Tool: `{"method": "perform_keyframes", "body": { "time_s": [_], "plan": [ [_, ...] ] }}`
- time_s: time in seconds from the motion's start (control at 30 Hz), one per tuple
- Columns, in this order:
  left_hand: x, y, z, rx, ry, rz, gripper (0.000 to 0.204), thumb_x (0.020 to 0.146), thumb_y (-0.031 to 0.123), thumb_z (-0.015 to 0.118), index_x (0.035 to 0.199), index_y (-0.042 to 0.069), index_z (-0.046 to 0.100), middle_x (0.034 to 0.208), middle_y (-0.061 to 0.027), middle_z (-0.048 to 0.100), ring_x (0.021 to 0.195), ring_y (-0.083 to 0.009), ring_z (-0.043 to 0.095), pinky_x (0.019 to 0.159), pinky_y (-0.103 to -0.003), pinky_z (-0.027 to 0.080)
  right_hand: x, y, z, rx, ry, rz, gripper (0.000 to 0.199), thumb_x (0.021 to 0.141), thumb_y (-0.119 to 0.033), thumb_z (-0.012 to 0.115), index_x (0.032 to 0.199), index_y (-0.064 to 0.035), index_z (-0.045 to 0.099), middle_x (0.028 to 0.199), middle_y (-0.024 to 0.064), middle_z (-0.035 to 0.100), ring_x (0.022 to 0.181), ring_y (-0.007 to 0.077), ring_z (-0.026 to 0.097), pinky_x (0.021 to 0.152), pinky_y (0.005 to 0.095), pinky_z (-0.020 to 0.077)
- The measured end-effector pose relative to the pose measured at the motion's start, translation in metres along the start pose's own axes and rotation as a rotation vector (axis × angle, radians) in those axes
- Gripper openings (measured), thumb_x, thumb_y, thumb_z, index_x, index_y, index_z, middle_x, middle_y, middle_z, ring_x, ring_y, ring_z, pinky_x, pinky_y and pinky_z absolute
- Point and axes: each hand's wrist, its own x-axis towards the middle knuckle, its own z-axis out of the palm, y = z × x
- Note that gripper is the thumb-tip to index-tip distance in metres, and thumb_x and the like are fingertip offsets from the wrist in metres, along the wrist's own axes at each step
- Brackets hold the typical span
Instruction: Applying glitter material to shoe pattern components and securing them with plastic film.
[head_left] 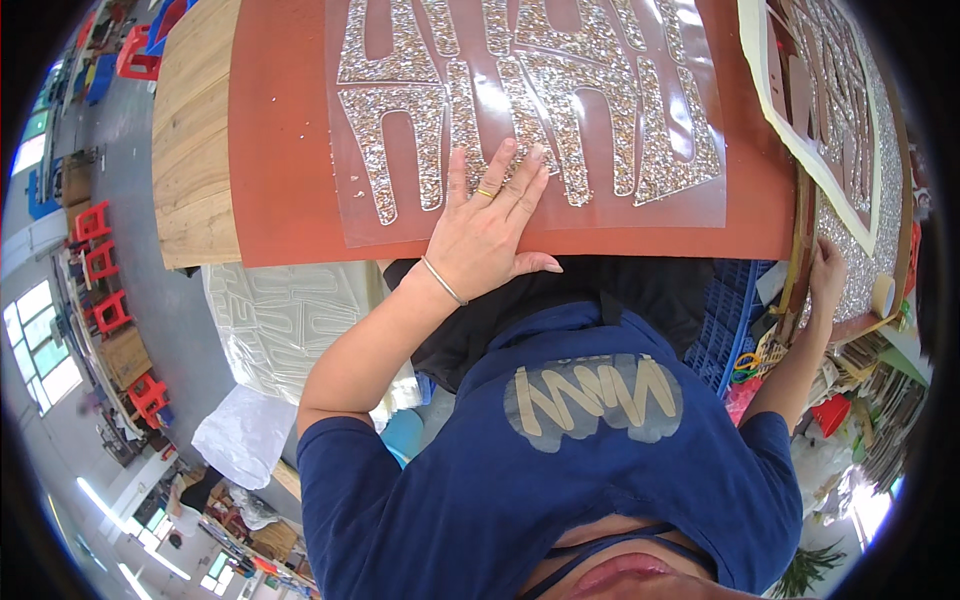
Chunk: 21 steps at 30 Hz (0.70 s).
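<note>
My left hand (pixel 487 222) lies flat with fingers spread on a clear plastic sheet (pixel 530 222). Glittery cut shapes (pixel 415 100), silver and brown, are arranged in rows on the sheet, and my fingertips touch the lower row. Beneath the sheet is a reddish-brown board (pixel 285 130). To the right, my right hand (pixel 827 277) is at the edge of a glitter-covered board (pixel 848 232), below the corner of a cream-bordered stencil frame (pixel 768 90). Its fingers are curled and partly hidden, and what they hold cannot be made out.
A wooden tabletop (pixel 195 170) extends left of the red board. Below hang plastic-wrapped sheets (pixel 290 320). A blue crate (pixel 722 320) stands under the table's right side, near a roll of tape (pixel 882 297). Red stools (pixel 100 258) line the floor at left.
</note>
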Motion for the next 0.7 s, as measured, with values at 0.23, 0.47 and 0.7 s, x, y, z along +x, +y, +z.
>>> {"method": "perform_keyframes", "body": {
  "time_s": [0.23,0.47,0.7],
  "plan": [
    [-0.046,-0.014,0.006,-0.008,0.542,-0.376,0.072,0.086,0.034,0.066,0.138,-0.005,0.036,0.145,-0.0199,0.038,0.141,-0.0413,0.018,0.112,-0.054,0.011,-0.028,-0.178,-0.012,0.63,0.176,-0.307,0.015,0.088,-0.003,0.061,0.102,0.0001,0.066,0.096,0.0076,0.066,0.087,0.0149,0.061,0.079,0.0262,0.0476],
    [-0.075,-0.011,0.023,0.08,0.565,-0.501,0.05,0.089,0.025,0.064,0.124,-0.008,0.052,0.139,-0.0225,0.044,0.137,-0.0459,0.025,0.112,-0.054,0.015,-0.097,-0.42,0.053,0.904,-0.27,-1.208,0.014,0.076,-0.005,0.068,0.088,-0.0023,0.063,0.086,0.0104,0.059,0.083,0.0285,0.057,0.073,0.0368,0.0472],
    [-0.074,-0.008,0.028,0.067,0.553,-0.485,0.046,0.091,0.024,0.059,0.121,-0.01,0.054,0.139,-0.0194,0.046,0.136,-0.0426,0.03,0.112,-0.053,0.017,-0.111,-0.456,0.082,0.723,-0.133,-1.482,0.02,0.071,-0.013,0.059,0.086,-0.0004,0.062,0.083,0.0091,0.053,0.08,0.0255,0.053,0.073,0.0353,0.0454]
  ]
}}
